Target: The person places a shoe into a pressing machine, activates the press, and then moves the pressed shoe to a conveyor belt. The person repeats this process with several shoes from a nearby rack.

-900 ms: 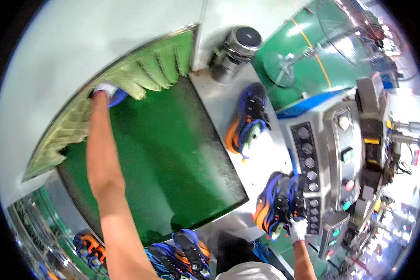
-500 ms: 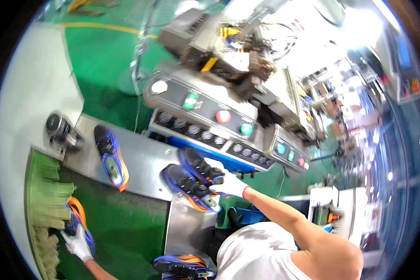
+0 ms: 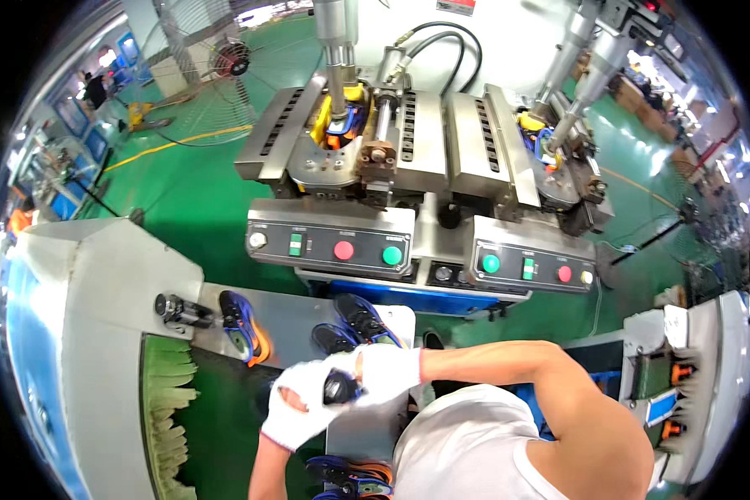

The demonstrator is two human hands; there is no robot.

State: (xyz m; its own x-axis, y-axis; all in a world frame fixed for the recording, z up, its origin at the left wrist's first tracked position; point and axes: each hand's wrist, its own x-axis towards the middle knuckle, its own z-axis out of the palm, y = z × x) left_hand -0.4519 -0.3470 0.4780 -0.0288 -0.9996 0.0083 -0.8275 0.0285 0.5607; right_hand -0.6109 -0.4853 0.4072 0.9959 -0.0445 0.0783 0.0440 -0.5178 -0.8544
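White gloves cover both my hands, which meet over the near part of a metal bench (image 3: pixel 292 321). Between them is a dark shoe (image 3: pixel 339 387), mostly hidden by the gloves. My left hand (image 3: pixel 302 402) curls around its left side, and my right hand (image 3: pixel 387 372) closes on it from the right. Just beyond my hands, a black shoe with blue and orange trim (image 3: pixel 365 317) lies beside another dark shoe (image 3: pixel 332 337). Farther left on the bench rests a black and orange shoe (image 3: pixel 243 327). More shoes (image 3: pixel 350 477) are at the lower edge.
Ahead stands a two-station press (image 3: pixel 425 142) with a left button panel (image 3: pixel 329 246) and a right button panel (image 3: pixel 532 257). A green fringed curtain (image 3: pixel 168 408) hangs from a grey machine housing (image 3: pixel 117 283) at left. A black cylinder (image 3: pixel 183 311) lies by the bench's left end. Another fringed opening (image 3: pixel 687 383) is at right.
My left hand has come from the fringed curtain at left to the middle, bringing a shoe. My right hand has left the shoes on the bench and met it. The view has turned.
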